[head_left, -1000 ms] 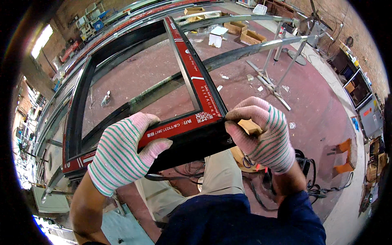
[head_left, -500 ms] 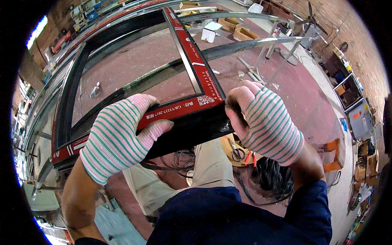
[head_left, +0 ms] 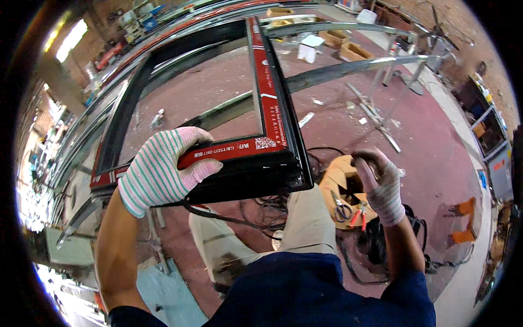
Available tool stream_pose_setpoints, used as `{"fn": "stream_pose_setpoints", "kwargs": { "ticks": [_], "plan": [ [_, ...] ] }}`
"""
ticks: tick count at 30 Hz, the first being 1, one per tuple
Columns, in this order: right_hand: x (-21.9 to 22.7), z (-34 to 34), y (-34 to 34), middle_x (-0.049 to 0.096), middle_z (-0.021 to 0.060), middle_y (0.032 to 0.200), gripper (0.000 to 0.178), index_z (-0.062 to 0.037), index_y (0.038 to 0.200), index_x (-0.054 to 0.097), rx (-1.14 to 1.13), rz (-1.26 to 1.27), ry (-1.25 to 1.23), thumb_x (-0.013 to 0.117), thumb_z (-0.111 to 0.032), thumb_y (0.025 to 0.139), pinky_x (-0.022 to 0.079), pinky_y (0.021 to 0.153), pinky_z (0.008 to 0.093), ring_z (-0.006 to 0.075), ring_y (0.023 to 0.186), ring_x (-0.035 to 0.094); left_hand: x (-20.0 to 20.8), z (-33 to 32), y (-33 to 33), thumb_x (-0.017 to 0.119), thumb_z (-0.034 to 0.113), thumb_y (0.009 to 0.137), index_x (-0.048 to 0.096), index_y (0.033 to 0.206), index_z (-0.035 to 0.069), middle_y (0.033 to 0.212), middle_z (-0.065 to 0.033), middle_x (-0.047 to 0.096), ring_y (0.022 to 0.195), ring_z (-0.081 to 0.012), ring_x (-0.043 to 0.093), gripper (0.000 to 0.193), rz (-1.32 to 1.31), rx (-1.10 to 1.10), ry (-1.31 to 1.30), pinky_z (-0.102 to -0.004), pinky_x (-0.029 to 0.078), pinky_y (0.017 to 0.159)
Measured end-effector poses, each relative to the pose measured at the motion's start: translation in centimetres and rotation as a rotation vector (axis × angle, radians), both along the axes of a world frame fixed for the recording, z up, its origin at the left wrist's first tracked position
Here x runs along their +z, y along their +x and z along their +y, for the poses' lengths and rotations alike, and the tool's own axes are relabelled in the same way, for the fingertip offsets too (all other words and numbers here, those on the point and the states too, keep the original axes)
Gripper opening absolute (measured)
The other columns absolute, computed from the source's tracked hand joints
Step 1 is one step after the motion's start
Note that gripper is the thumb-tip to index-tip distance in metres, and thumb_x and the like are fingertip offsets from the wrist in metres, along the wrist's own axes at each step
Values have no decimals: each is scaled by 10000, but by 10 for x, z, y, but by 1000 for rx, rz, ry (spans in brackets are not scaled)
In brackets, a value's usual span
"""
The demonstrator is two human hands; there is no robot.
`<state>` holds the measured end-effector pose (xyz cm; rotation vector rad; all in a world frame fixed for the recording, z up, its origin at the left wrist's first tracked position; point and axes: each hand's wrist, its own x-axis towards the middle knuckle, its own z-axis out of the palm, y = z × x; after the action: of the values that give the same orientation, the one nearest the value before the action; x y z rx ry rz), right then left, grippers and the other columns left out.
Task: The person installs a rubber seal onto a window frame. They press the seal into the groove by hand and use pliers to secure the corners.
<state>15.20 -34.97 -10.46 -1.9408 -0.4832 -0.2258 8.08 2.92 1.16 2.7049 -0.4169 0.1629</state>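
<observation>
A black rectangular window frame (head_left: 294,131) lies in front of me, with red printed protective film (head_left: 266,87) along its near and right sides. My left hand (head_left: 160,169), in a pink glove with green stripes, grips the frame's near side, thumb below and fingers over the top. Off the frame's right corner, my gloved right hand (head_left: 384,188) is raised above the floor with its fingers curled toward the thumb. What it holds, if anything, I cannot make out. Beneath and beside it, a cut cardboard box (head_left: 329,182) bears scissors (head_left: 342,211) and red-handled pliers (head_left: 359,216).
Metal rails (head_left: 348,66) run under and beyond the frame. Black cable (head_left: 267,210) coils on the floor near my legs, and a dark bundle (head_left: 377,245) lies at right. An orange bracket-like piece (head_left: 464,220) and loose metal bars (head_left: 376,117) are farther right.
My right hand has left the frame's corner and moved right and down, toward the cardboard box. My left hand keeps its grip on the frame. The whole view has shifted slightly.
</observation>
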Motion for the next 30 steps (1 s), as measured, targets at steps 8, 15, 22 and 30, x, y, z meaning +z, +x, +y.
{"fn": "stream_pose_setpoints", "kwargs": {
  "ticks": [8,15,22,30],
  "plan": [
    [-136,-4,-5,680,61,906,142,-4,1063,680,24,281,74,637,-73,946,506,811,283,126,865,626,3,24,-3,763,460,813,687,1059,12,926,-165,699,880,-299,705,516,35,13,-35,-374,539,821],
    [-251,26,-11,691,125,1029,207,23,1108,681,124,425,92,663,-49,915,515,873,330,205,975,652,-2,0,3,808,432,813,677,1131,21,964,-135,695,922,-264,705,536,18,-7,-19,-349,536,844],
    [-294,67,-31,682,170,1074,257,-36,1046,725,129,159,-472,713,-206,854,497,942,430,358,1034,630,1,-49,8,845,320,782,668,1123,22,967,-162,681,916,-329,703,486,-105,25,75,-377,556,823],
    [-303,67,-27,678,150,1089,254,-54,1005,738,159,149,-485,725,-234,826,482,955,445,351,1059,617,9,-59,28,805,126,758,692,1078,142,1025,-51,619,980,-295,607,339,-250,-410,142,-419,484,859]
  ]
}}
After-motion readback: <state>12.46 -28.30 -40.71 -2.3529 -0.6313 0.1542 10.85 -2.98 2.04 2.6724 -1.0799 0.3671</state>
